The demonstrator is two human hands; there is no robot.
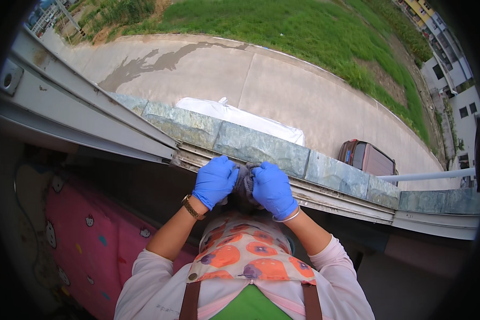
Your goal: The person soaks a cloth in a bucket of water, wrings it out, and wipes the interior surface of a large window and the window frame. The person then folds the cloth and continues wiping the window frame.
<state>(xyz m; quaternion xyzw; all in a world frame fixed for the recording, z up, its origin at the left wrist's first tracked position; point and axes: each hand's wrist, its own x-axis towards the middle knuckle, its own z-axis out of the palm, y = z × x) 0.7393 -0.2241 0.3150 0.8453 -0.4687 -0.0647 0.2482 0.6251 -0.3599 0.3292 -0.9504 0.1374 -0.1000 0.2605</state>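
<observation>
My left hand (216,180), in a blue disposable glove, grips one side of a dark grey cloth (245,182). The other side of the cloth is bunched in my right hand (273,188), gloved the same way. Both hands are close together over the dirty sliding-window track (324,196), with grime along its grooves. Part of the cloth hangs below my hands, and its lower end is in shadow. Whether the cloth touches the track cannot be made out.
Grey-green stone cladding (260,146) runs just outside the track, with a drop to the concrete road (304,92) below. At left stands a window sash frame (92,108). A white sheet (240,120), a parked car (368,156) and a white pole (428,175) lie outside. Pink patterned fabric (108,232) is indoors.
</observation>
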